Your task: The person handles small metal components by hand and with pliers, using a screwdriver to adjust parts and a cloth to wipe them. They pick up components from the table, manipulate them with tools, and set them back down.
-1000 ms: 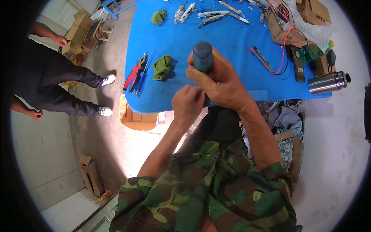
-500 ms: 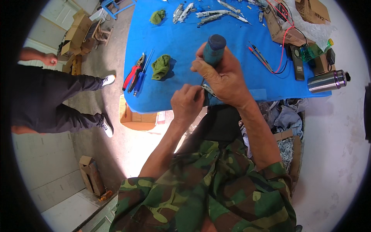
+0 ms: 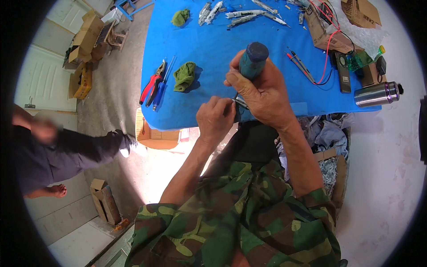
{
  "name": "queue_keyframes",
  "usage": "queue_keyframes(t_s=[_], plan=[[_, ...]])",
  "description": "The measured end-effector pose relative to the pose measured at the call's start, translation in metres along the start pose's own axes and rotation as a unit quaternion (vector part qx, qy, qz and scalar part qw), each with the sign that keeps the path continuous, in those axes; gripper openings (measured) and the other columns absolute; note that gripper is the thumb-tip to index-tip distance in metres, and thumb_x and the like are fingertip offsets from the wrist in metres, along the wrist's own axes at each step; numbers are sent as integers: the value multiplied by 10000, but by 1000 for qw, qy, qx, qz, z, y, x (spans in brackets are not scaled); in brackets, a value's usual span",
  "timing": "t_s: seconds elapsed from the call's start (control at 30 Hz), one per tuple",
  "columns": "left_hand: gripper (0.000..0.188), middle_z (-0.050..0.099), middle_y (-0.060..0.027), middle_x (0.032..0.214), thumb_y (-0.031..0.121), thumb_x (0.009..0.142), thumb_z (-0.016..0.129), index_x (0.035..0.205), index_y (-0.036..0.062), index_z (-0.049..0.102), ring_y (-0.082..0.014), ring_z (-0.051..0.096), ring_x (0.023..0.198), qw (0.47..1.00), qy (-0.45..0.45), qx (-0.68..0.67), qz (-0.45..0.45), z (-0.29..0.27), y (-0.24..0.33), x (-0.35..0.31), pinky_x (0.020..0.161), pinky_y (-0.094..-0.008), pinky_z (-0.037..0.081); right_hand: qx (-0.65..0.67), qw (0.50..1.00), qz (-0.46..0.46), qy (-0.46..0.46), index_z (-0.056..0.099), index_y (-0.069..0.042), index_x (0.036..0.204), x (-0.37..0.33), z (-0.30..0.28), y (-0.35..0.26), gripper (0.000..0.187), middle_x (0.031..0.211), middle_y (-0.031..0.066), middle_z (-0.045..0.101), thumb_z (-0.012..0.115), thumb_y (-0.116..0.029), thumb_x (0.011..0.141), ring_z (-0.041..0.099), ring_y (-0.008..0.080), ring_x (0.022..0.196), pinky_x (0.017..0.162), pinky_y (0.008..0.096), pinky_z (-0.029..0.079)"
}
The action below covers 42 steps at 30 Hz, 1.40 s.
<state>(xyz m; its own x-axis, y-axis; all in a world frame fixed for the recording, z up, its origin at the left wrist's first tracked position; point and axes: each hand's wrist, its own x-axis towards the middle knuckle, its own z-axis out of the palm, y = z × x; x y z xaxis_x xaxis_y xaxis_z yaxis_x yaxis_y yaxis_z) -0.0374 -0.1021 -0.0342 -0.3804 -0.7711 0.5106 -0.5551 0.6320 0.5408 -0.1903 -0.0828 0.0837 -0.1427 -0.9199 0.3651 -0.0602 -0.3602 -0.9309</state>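
Note:
My right hand [image 3: 267, 91] is closed round the teal handle of a screwdriver [image 3: 252, 62], whose dark butt end faces up. Its thin shaft points down toward the table's near edge. There, a small silvery-white slim piece [image 3: 241, 102] shows between my hands, partly covered by my right hand. My left hand [image 3: 215, 116] is closed, fingertips pinched against the near end of that piece by the shaft. The screwdriver's tip is too hidden to make out.
On the blue-covered table [image 3: 213, 53] lie red-and-black pliers [image 3: 153, 84], a blue screwdriver [image 3: 161, 92], green cloths [image 3: 184, 76] and several silvery-white pieces [image 3: 242, 15]. Red and black test probes [image 3: 300, 66], a steel flask [image 3: 376, 95] and a cardboard box [image 3: 327, 38] stand right. Another person [image 3: 53, 153] is at left.
My right hand and the screwdriver have shifted slightly right and down. My left hand stays nearly where it was. The other person at left has stepped toward the lower left.

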Motion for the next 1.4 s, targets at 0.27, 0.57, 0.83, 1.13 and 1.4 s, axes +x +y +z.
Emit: queue_keyframes(t_s=[0.27,0.57,0.83,1.13,1.4], plan=[[127,621,-40,798,119,813,798,867,142,685,-302,609,682,1000,5,0,7,0,2,2,613,-432,448,-13,999,29,-11,582,-46,1169,-4,-2,-2,298,1009,68,623,759,-183,972,596,178,885,784,339,523],[128,623,-48,795,101,821,802,878,129,691,-302,607,673,999,6,-32,8,-1,-1,-1,614,-430,449,-49,997,5,-56,590,-65,1095,-9,1,-7,161,995,3,606,693,-18,980,560,99,888,775,271,483],[128,669,-66,851,65,856,804,913,74,691,-264,652,674,994,-29,-102,-33,-42,-3,-15,627,-393,495,0,998,50,-29,579,-47,1103,-11,8,-9,237,945,49,598,741,-147,961,557,154,855,756,334,496],[359,700,-123,1120,212,859,825,1148,54,685,-337,658,1028,973,84,215,-21,-140,-81,23,860,-424,543,6,999,41,-10,594,-85,969,-13,16,-11,198,841,-7,571,783,-142,950,525,91,771,672,283,467],[728,709,-217,1119,621,884,710,1257,0,654,-379,674,1005,954,-64,268,-117,-137,-147,43,853,-476,542,14,1000,-1,6,586,-92,931,-11,24,3,233,854,-20,595,814,-141,935,571,75,778,674,258,507]])
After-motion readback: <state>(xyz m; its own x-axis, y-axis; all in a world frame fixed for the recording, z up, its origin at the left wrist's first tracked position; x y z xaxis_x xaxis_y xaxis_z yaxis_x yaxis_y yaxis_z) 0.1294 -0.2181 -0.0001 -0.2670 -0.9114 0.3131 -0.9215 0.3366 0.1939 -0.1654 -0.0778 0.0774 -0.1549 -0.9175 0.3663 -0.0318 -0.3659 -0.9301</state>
